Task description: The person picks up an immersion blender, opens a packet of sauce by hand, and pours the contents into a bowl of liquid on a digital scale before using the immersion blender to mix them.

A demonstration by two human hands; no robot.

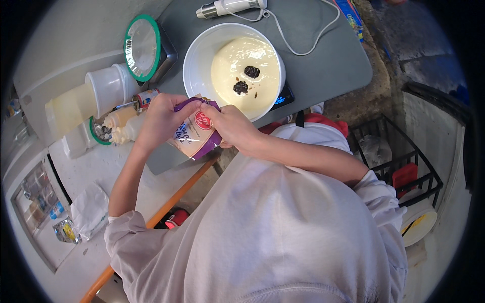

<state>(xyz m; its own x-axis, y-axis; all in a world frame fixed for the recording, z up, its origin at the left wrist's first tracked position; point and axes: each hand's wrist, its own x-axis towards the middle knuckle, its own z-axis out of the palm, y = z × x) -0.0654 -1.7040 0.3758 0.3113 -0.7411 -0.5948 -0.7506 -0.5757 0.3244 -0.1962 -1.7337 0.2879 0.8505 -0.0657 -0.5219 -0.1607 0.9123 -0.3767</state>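
Observation:
Both of my hands are closed on the top edge of a cream-coloured packet [196, 135] with purple borders. My left hand [165, 117] pinches its upper left corner, while my right hand [231, 126] grips the upper right side. The fingers of the two hands meet near the packet's rim; whether it is torn there I cannot tell. Just beyond stands a round white tub [194, 63] holding a pale yellow creamy mixture [227, 68]. Two dark brown clumps [251, 72] and a few small specks lie on its surface. Under the tub's right side shows a scale [286, 97] with a lit blue display.
A white hand blender [230, 7] with its cord lies at the grey table's [323, 70] far side. Left are a green-rimmed container [143, 48], white tubs [107, 88] and squeeze bottles [121, 118]. A black crate [399, 151] stands right; a plastic bag [91, 209] lies lower left.

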